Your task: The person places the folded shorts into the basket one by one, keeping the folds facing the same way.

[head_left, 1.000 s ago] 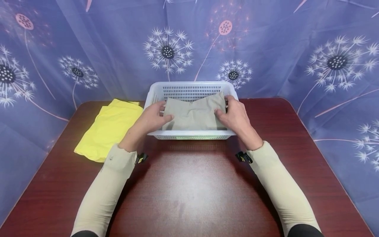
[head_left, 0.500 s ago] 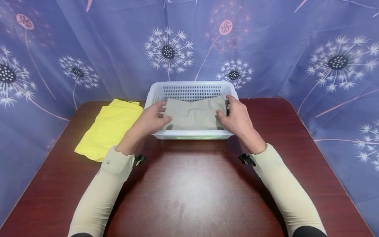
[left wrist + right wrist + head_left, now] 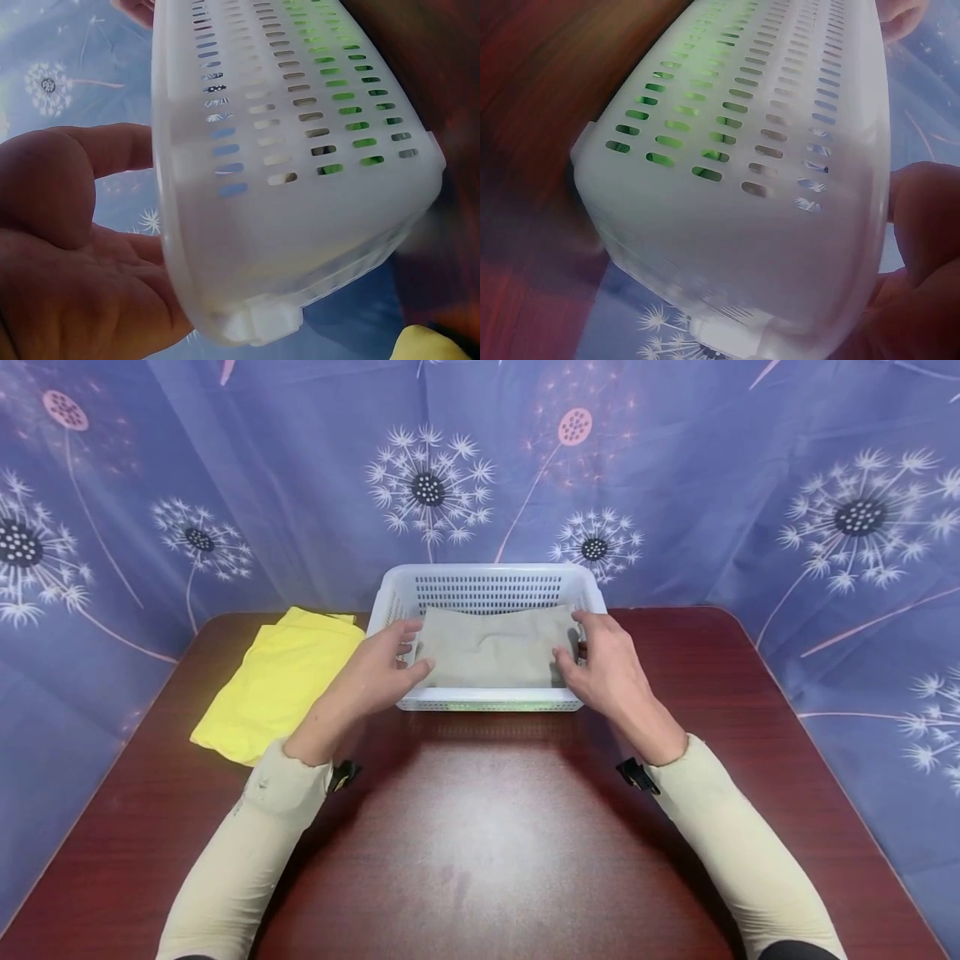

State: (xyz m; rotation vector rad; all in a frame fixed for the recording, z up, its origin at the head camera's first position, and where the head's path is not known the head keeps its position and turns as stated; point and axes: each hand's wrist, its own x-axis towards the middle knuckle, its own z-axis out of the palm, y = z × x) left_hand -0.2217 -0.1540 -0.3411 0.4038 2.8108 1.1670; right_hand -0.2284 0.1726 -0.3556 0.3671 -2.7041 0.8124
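A folded grey-beige cloth [image 3: 495, 647] lies inside a white slotted plastic basket [image 3: 491, 700] at the back of the table. My left hand [image 3: 378, 668] reaches over the basket's left end, thumb and fingers spread apart right at the cloth's left edge. Opposite it, my right hand [image 3: 611, 664] hovers over the right end, its fingers loosely bent beside the cloth's right edge. Neither hand grips the cloth. Something green [image 3: 682, 120] shows through the basket's slots in both wrist views, beneath the cloth. The basket's rim hides part of my fingers in those views.
A folded yellow cloth [image 3: 281, 685] rests on the table left of the basket, close to my left forearm. The dark red wooden table [image 3: 487, 843] extends in front. A blue dandelion-print curtain [image 3: 300, 460] hangs right behind the basket and along both sides.
The cloth has settled lower and flatter in the basket, its raised right corner now down. Both hands have let go of it and moved slightly outward.
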